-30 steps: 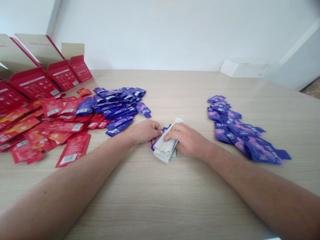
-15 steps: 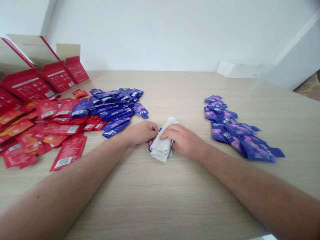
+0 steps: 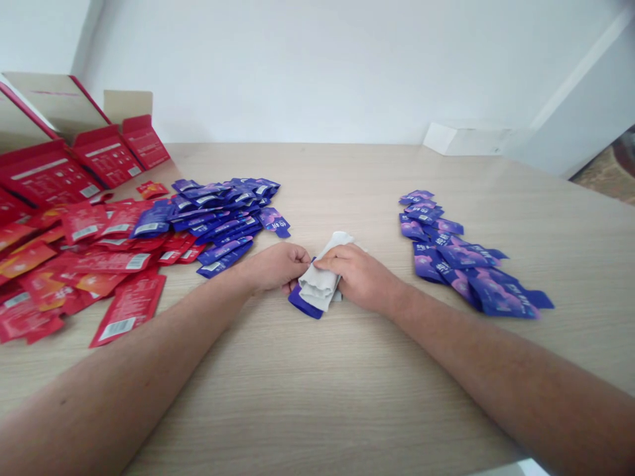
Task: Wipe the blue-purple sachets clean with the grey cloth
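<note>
At the middle of the table, my right hand [image 3: 366, 277] is closed on a folded white cloth [image 3: 319, 281], fingers on top. The cloth lies over a blue-purple packet [image 3: 303, 304] whose lower end shows beneath it. My left hand [image 3: 279, 266] is closed in a pinch at the packet's left upper edge, beside the cloth. Most of the packet is hidden under the cloth and the right hand. Just beyond my left hand, a single blue-purple packet [image 3: 274, 222] lies at the edge of a heap of similar packets [image 3: 225, 218].
Red and orange packets [image 3: 109, 261] are heaped at the left. Behind them stand open red cartons [image 3: 106, 158]. A row of overlapping purple packets [image 3: 459, 254] runs along the right. At the back right, against the wall, sits a white box [image 3: 461, 139].
The cloth has shifted slightly up along the packet, so more of the packet's lower end shows. Both hands keep their grip. The whole view has shifted a little.
</note>
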`<control>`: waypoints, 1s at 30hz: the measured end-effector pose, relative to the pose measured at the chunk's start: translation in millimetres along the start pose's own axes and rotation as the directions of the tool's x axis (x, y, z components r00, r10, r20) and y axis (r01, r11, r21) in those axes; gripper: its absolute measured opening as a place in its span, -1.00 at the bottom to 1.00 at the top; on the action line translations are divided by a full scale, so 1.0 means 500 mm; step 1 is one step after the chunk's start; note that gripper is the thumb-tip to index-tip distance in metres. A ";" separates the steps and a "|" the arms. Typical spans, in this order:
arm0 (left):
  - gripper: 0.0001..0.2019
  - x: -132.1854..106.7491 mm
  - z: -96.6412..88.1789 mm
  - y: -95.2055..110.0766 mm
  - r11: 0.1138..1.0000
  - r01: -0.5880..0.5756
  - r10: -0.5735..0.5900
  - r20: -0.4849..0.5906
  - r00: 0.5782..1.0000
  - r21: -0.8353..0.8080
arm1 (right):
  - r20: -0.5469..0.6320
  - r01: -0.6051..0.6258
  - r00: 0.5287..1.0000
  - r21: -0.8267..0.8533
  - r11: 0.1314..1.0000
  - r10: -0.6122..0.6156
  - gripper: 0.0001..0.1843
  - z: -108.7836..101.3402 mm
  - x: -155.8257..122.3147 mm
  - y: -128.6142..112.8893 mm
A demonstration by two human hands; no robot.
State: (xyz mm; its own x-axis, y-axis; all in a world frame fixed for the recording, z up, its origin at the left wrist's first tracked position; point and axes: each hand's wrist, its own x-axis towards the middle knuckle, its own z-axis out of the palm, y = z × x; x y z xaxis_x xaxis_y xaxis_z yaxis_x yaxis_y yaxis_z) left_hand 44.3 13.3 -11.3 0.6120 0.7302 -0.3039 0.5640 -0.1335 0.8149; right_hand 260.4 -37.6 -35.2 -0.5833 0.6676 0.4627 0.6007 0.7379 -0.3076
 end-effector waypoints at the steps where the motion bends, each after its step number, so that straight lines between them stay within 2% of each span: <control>1: -0.78 0.000 0.000 0.001 1.000 0.000 0.000 0.000 1.000 0.001 | 0.002 0.005 1.000 0.004 1.000 -0.005 -0.45 0.000 0.000 0.000; 5: -0.79 -0.001 0.000 0.003 1.000 0.004 -0.004 0.003 1.000 0.000 | -0.026 -0.037 0.999 -0.008 0.999 0.036 -0.49 0.000 0.000 0.003; 10: -0.79 -0.001 0.000 0.002 1.000 0.002 -0.002 -0.008 1.000 -0.004 | -0.005 0.012 1.000 0.028 1.000 -0.011 -0.46 -0.002 0.000 0.000; 15: -0.78 0.000 0.000 0.001 1.000 0.007 -0.007 -0.007 1.000 -0.010 | -0.010 -0.037 0.999 -0.013 0.999 0.036 -0.53 -0.004 0.000 -0.003; 19: -0.80 0.000 0.001 0.000 0.999 0.003 -0.003 -0.006 1.000 -0.032 | -0.006 0.014 1.000 0.024 1.000 -0.014 -0.53 -0.002 -0.001 -0.002; 23: -0.77 0.001 0.001 0.001 1.000 0.003 -0.003 -0.011 1.000 -0.028 | -0.029 -0.036 0.999 0.000 0.999 0.036 -0.55 -0.001 -0.001 0.005; 27: -0.78 0.002 0.000 0.002 1.000 0.008 -0.008 -0.004 1.000 -0.011 | -0.015 -0.010 1.000 0.012 1.000 0.010 -0.54 -0.001 -0.001 0.008; 30: -0.84 0.001 0.000 0.003 1.000 0.009 -0.009 0.003 1.000 -0.021 | -0.041 -0.034 0.999 -0.012 0.999 0.034 -0.55 -0.001 -0.001 0.009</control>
State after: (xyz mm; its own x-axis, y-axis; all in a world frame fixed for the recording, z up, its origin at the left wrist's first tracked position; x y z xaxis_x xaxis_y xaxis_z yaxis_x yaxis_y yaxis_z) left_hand 45.3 13.6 -10.3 0.6082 0.7296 -0.3128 0.5581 -0.1127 0.8221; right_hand 263.6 -34.5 -36.5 -0.5400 0.6875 0.4856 0.6268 0.7135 -0.3132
